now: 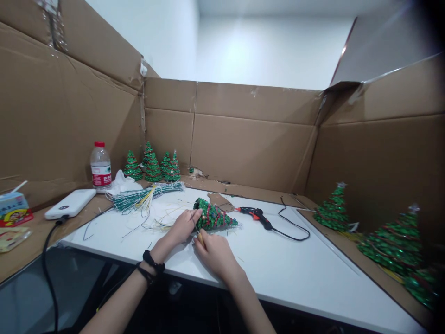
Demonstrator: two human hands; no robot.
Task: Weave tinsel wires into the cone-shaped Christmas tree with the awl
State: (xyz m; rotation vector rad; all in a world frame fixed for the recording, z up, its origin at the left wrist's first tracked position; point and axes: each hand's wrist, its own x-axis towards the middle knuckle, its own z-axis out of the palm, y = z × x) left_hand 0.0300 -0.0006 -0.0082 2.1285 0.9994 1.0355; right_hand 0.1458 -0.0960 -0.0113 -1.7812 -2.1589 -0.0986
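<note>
A small green tinsel tree with red trim lies on its side on the white table, tip pointing right. My left hand, black bands on its wrist, grips the tree's base with fingers closed around it. My right hand sits just below the base, fingers closed on a small tool with a yellowish handle, whose thin tip touches the tree's base.
A black and orange glue gun with cord lies right of the tree. A bundle of green wires, a water bottle, a white power bank and several small trees are at left. Larger trees stand at right. Cardboard walls surround the table.
</note>
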